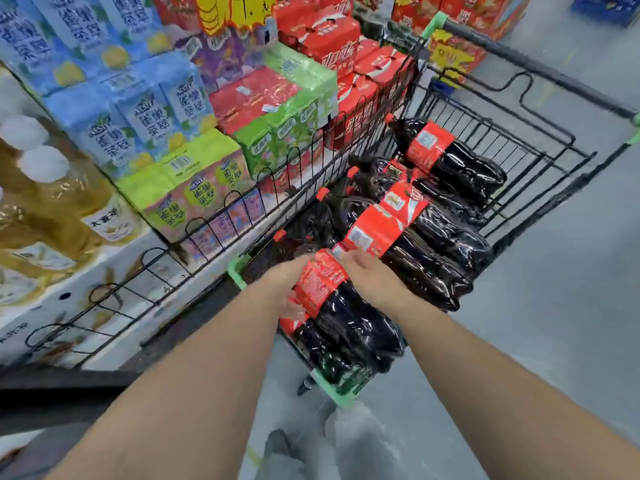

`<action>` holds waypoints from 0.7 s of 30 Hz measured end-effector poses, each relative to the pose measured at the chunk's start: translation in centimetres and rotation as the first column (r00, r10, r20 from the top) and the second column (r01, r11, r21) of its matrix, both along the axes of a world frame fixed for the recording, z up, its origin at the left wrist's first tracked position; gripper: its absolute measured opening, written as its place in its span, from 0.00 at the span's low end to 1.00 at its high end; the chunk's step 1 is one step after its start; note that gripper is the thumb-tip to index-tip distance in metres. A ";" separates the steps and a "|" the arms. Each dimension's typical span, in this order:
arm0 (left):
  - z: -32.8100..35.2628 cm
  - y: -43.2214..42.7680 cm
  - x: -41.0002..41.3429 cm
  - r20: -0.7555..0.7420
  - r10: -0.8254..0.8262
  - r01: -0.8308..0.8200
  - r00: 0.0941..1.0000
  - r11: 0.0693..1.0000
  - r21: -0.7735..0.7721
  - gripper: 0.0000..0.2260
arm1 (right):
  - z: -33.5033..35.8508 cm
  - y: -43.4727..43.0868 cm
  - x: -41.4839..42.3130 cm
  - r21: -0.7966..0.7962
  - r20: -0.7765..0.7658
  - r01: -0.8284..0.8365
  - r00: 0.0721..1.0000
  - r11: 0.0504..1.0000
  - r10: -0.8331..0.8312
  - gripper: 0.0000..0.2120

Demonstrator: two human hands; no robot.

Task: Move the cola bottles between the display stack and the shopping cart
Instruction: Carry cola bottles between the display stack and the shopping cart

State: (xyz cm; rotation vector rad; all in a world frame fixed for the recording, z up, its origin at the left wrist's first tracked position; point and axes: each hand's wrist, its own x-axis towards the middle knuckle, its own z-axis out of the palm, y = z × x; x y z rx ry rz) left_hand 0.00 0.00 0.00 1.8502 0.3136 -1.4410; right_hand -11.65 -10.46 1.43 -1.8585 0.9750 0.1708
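Observation:
Several big cola bottles with red labels and red caps lie on their sides in the black wire shopping cart (540, 157). The nearest cola bottle (349, 317) lies at the cart's near end on top of another. My left hand (289, 282) grips its label from the left, and my right hand (372, 275) grips it from the right, fingers curled over the label's upper edge. More cola bottles (446, 157) lie farther back in the cart. Red cola multipacks (332, 39) form the display stack behind the cart.
Left of the cart stand stacked drink cartons in blue (138, 112), green and pink (194, 188), and boxed amber bottles (52, 209) behind a low wire fence (221, 216). Grey floor (554, 323) runs along the cart's right side. The cart's far end holds no bottles.

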 end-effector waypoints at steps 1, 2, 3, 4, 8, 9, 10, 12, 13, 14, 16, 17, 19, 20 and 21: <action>-0.5 -0.5 -0.3 0.001 0.070 -0.070 0.998 0.997 -0.016 0.22 | -0.2 0.0 0.2 0.014 -0.001 -0.012 1.000 1.000 0.012 0.27; -1.1 -1.0 -0.2 0.001 0.139 -0.139 0.990 0.990 -0.017 0.25 | -0.6 -0.3 0.5 0.024 0.000 -0.033 0.999 0.999 0.033 0.27; -2.0 -1.7 -0.3 0.000 0.221 -0.221 0.975 0.975 -0.019 0.33 | -1.2 -0.7 0.9 0.031 -0.021 -0.062 0.998 0.998 0.063 0.28; -2.6 -2.3 -0.3 0.005 0.301 -0.301 0.954 0.953 -0.028 0.42 | -1.7 -1.1 1.1 0.041 -0.035 -0.089 0.995 0.995 0.091 0.28; -4.6 -4.0 0.0 0.070 0.467 -0.466 0.881 0.884 -0.038 0.58 | -3.2 -2.5 1.6 0.070 -0.034 -0.168 0.985 0.983 0.171 0.26; -5.1 -4.3 -0.1 0.079 0.478 -0.477 0.875 0.878 -0.032 0.59 | -3.6 -2.8 1.5 0.097 -0.035 -0.184 0.981 0.978 0.189 0.25; -5.6 -4.7 -0.2 0.093 0.497 -0.496 0.863 0.868 -0.038 0.59 | -4.0 -3.1 1.3 0.122 -0.033 -0.192 0.980 0.974 0.197 0.25; -6.4 -5.1 -0.3 0.145 0.537 -0.533 0.831 0.843 -0.066 0.58 | -4.6 -3.6 1.1 0.153 -0.039 -0.199 0.977 0.968 0.207 0.25; -6.6 -5.2 -0.3 0.170 0.541 -0.537 0.824 0.840 -0.072 0.57 | -4.8 -3.9 1.0 0.162 -0.042 -0.203 0.976 0.966 0.212 0.25; -6.7 -5.3 -0.3 0.186 0.540 -0.536 0.821 0.841 -0.077 0.56 | -5.1 -4.1 0.9 0.167 -0.040 -0.211 0.975 0.963 0.221 0.25; -6.7 -5.3 -0.6 0.199 0.547 -0.538 0.813 0.837 -0.100 0.54 | -5.4 -4.4 0.8 0.169 -0.031 -0.232 0.970 0.958 0.241 0.25; -6.6 -5.1 -0.8 0.208 0.554 -0.543 0.806 0.832 -0.113 0.53 | -5.6 -4.4 0.8 0.179 -0.031 -0.235 0.969 0.955 0.244 0.25; -6.4 -4.7 -1.1 0.261 0.560 -0.547 0.786 0.828 -0.127 0.53 | -6.3 -4.6 1.0 0.219 -0.039 -0.219 0.972 0.951 0.233 0.26; -6.1 -4.5 -1.3 0.281 0.567 -0.552 0.774 0.822 -0.139 0.54 | -6.5 -4.5 1.1 0.237 -0.045 -0.210 0.973 0.949 0.227 0.26; -5.7 -4.3 -1.6 0.293 0.580 -0.557 0.760 0.814 -0.166 0.54 | -6.6 -4.6 1.2 0.252 -0.069 -0.190 0.975 0.949 0.213 0.26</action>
